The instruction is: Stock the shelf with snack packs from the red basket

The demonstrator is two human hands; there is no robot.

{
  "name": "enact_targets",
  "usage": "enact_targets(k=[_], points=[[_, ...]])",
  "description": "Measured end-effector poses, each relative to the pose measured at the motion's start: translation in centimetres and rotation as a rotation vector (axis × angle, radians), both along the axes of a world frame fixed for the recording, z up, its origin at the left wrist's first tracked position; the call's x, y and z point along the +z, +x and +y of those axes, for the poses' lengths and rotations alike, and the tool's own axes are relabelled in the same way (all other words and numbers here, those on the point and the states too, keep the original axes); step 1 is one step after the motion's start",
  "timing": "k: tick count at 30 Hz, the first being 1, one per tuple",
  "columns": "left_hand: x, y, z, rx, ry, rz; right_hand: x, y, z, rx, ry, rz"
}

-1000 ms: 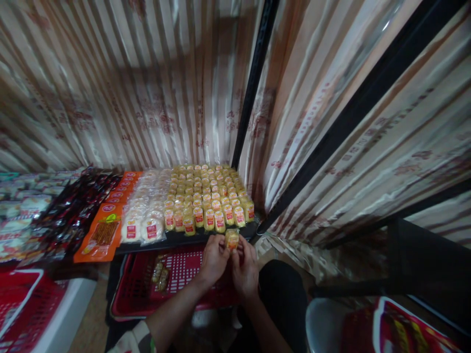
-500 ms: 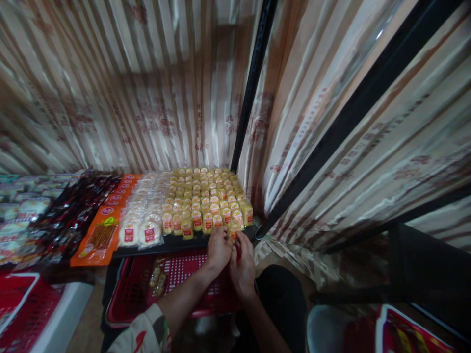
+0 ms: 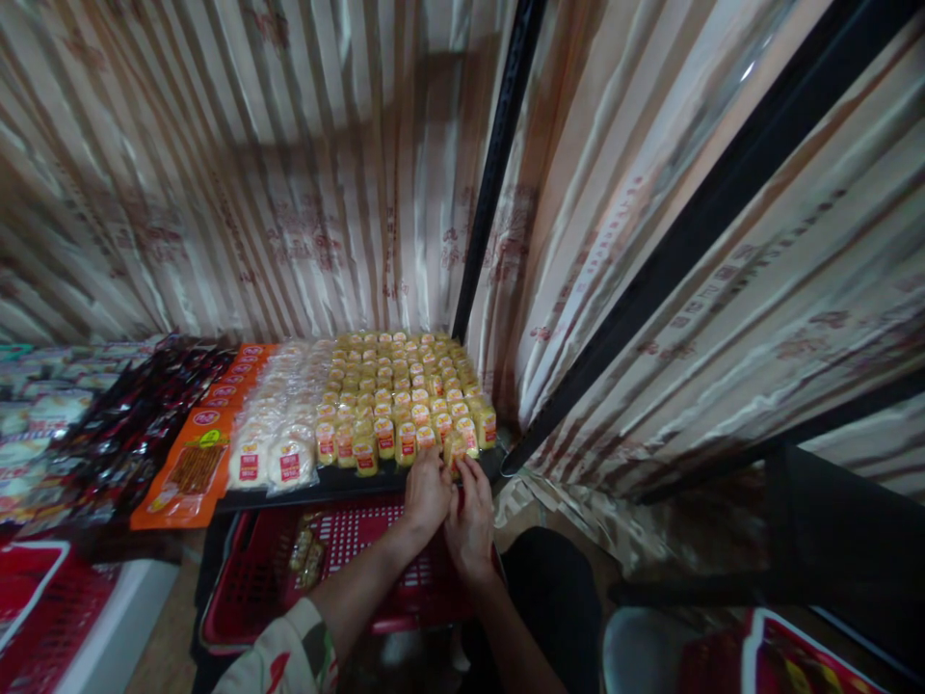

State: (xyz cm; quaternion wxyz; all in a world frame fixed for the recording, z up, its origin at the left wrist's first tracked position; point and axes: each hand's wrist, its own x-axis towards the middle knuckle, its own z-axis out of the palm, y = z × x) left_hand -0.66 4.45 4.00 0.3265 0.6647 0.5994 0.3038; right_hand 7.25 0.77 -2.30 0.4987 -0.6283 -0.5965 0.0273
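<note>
Between my two hands, at the front right edge of a dark shelf (image 3: pixel 332 479), is a small yellow wrapped snack pack (image 3: pixel 454 447) with a red and white label. My left hand (image 3: pixel 428 493) has its fingers curled against the pack's left side. From the right, my right hand (image 3: pixel 471 511) pinches it with thumb and fingers. Several rows of matching yellow snack packs (image 3: pixel 394 386) stand upright just behind. The fingertips are partly hidden by the hands.
Left along the shelf lie white round packs (image 3: pixel 289 458), an orange snack bag (image 3: pixel 189 463) and dark shiny packets (image 3: pixel 137 434). Below the edge is a red basket (image 3: pixel 246 578) with a few yellow packs inside. A black post (image 3: pixel 498 173) and pleated curtains (image 3: pixel 325 145) stand behind.
Both hands and the yellow snack pack have shifted very slightly left. The view has moved a little. The pack stays between my hands at the shelf edge.
</note>
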Motion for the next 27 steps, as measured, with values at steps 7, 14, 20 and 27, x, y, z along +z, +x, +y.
enact_targets(k=[7,14,20,27], points=[[-0.6,0.1,0.1,0.009,0.029,-0.083,-0.5,0.2,0.0,0.038,0.034,-0.043],[-0.6,0.4,-0.2,0.014,0.044,-0.145,-0.5,0.5,0.3,0.131,0.093,-0.102],[-0.8,0.3,-0.7,0.003,0.114,-0.037,-0.9,0.7,0.2,0.178,0.119,-0.127],[-0.8,0.3,-1.0,-0.076,0.113,-0.020,-1.6,0.8,0.6,0.164,0.128,-0.114]])
